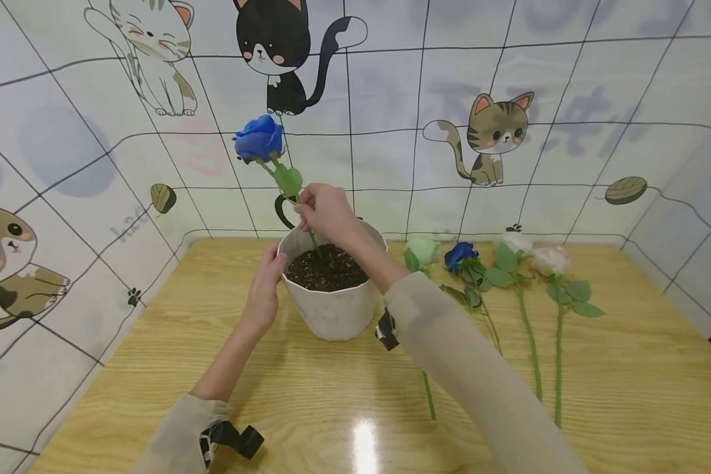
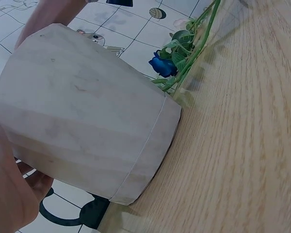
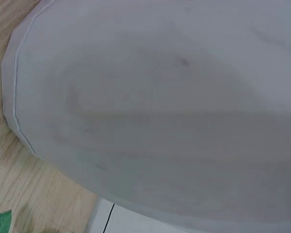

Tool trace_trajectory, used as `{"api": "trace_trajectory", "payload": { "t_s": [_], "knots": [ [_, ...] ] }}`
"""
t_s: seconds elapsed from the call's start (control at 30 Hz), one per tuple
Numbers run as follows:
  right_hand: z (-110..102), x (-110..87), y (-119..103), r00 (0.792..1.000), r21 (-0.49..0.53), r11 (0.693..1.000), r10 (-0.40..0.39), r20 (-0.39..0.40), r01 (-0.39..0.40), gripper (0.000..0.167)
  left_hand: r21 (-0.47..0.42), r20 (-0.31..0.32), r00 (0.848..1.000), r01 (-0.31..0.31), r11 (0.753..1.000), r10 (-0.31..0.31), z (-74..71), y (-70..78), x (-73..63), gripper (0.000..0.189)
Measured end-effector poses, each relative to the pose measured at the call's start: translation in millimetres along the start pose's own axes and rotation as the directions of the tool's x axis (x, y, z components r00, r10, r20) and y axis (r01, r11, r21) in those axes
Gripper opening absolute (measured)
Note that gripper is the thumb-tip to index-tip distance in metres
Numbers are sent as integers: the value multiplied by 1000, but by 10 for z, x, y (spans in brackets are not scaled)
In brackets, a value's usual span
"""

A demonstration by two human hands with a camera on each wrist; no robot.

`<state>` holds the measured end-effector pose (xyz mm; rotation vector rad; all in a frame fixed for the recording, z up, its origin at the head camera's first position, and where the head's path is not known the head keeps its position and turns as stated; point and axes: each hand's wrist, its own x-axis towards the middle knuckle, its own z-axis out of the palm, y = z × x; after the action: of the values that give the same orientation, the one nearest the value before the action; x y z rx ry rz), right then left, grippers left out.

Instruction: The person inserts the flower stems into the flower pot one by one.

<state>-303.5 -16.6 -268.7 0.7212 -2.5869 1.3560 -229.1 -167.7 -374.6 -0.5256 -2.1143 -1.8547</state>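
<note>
Lettering: faint violet characters are showing on the wall sheet (image 1: 385, 155) above and right of the pot (image 1: 332, 313), too blurred to read. Grid lines and cartoon cats (image 1: 498, 135) are covering that sheet behind and left of the pot. Pot is standing upright on a wood-grain table (image 1: 172, 336), holding dark soil (image 1: 332, 275); glare is hitting the tabletop in front of the pot. Right hand (image 1: 328, 210) is pinching the stem of a blue rose (image 1: 259, 138), fingertips narrow, above the pot's rim; bloom is leaning up-left of the pot, stem running down to the soil. Left hand (image 1: 264, 289) is holding the pot's left side, fingers curving along the wall. Other roses are lying right of the pot: pale green rose (image 1: 423, 249), darker blue rose (image 1: 460, 255), white rose (image 1: 517, 242), pink rose (image 1: 550, 261). Right sleeve (image 1: 450, 345) is crossing over nearer stems, hiding parts. Pot wall is filling most of the right wrist view.
</note>
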Motion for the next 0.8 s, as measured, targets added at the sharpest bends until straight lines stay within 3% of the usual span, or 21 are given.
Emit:
{"api": "trace_trajectory", "payload": {
  "t_s": [0.3, 0.8],
  "knots": [
    [-2, 12, -74, 998, -5, 1000, 8, 60, -8, 15, -1, 8, 1000, -10, 1000, 10, 13, -1, -7, 49],
    [-82, -30, -40, 996, 18, 998, 62, 68, -64, 29, -2, 7, 1000, -13, 1000, 13, 10, -11, -13, 50]
  ]
}}
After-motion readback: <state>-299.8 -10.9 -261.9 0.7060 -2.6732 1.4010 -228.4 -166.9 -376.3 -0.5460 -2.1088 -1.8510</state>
